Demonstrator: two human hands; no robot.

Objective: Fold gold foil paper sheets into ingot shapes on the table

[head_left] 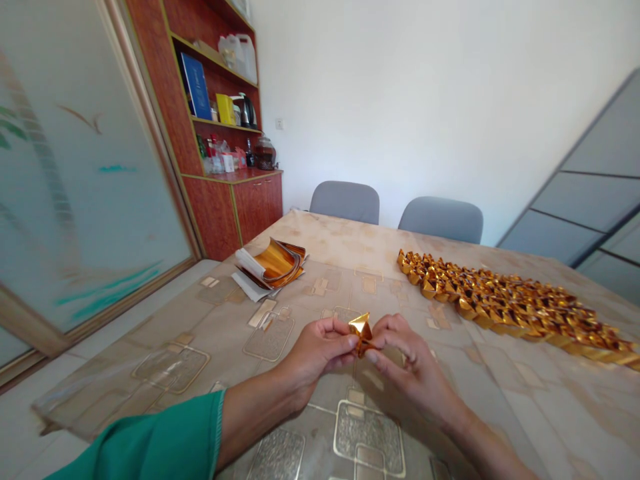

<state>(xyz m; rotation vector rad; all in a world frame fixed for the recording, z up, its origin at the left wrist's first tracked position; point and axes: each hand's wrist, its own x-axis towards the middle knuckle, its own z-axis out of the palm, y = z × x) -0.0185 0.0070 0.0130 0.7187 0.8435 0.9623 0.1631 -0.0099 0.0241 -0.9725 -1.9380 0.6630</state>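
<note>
My left hand (pixel 320 347) and my right hand (pixel 405 360) meet above the table, pinching a small folded piece of gold foil paper (pixel 362 333) between their fingertips. A long band of many linked gold foil folds (pixel 505 300) lies on the table to the right. Beyond my hands on the left lies a stack of gold foil sheets (pixel 273 267), curling over white paper. Part of the folded piece is hidden by my fingers.
A patterned beige tablecloth (pixel 320 247) covers the table. Two grey chairs (pixel 345 202) stand at its far side. A red-brown wooden shelf cabinet (pixel 230 167) with bottles and a kettle stands back left. A frosted glass door (pixel 85 180) is on the left.
</note>
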